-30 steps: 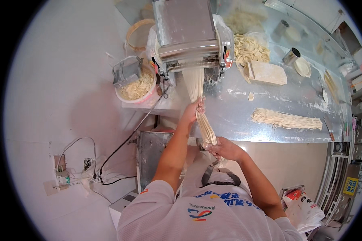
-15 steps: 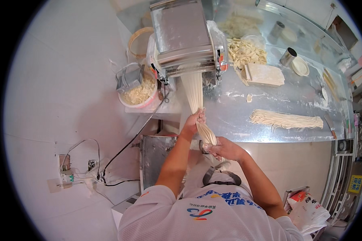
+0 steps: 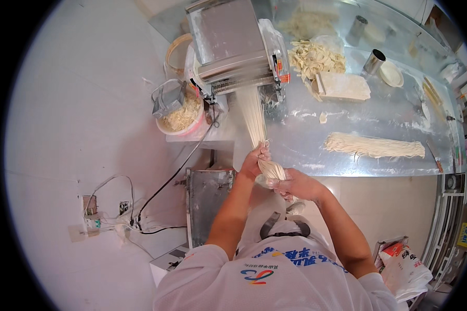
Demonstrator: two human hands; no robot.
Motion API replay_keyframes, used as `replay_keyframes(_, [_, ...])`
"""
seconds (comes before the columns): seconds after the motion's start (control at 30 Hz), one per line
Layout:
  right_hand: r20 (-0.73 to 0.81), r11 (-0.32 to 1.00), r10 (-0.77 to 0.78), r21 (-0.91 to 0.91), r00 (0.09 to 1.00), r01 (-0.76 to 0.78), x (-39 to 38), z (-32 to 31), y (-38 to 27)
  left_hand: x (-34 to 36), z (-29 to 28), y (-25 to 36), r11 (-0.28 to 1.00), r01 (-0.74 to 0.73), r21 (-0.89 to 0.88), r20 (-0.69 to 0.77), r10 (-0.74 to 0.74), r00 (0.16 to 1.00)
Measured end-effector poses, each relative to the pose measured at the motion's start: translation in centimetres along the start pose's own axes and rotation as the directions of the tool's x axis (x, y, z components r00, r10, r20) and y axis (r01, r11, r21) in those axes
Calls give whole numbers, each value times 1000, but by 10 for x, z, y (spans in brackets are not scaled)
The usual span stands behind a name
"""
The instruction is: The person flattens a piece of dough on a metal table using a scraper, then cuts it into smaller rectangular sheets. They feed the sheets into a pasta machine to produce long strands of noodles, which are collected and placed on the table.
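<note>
Thin pale noodles hang in a long bundle below the cutting rollers of a metal noodle machine. My left hand is closed round the bundle, roughly halfway between the machine and my body. Just below it and to the right, my right hand grips the lower part of the same strands, its fingers partly hidden under them. Between the two hands the bundle bends to the right. Flour whitens my fingers.
On the metal table lie a cut noodle bundle, a folded dough block, a heap of dough strips, a metal can and a white bowl. A scrap-filled tub stands left; a black cable hangs down.
My right hand has shifted slightly up and to the right with the lower strands. My left hand keeps its hold. The pale dough seen at the rollers earlier no longer shows there.
</note>
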State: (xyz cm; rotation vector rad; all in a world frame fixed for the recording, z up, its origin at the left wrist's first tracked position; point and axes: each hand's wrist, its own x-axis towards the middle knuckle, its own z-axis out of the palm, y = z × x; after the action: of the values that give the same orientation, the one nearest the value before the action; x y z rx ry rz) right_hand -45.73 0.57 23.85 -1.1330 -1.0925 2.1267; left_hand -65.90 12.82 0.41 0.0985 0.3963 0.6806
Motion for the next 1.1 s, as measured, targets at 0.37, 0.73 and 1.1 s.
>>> replay_keyframes(0.37, [39,983,159,-98,987,-154,-35,-47,-60,17,-39,-20,985,-70,-161,36,77,996])
replay_keyframes(0.73, [-302,780,370,-413,879,-470,-189,-257,-142,118,95,-46,897,-411,-165,-163,386,908])
replay_keyframes(1.1, [-369,525,560,-535,742,-662,-296,-571,31,241,82,-224,911,-411,-27,-469,351,810])
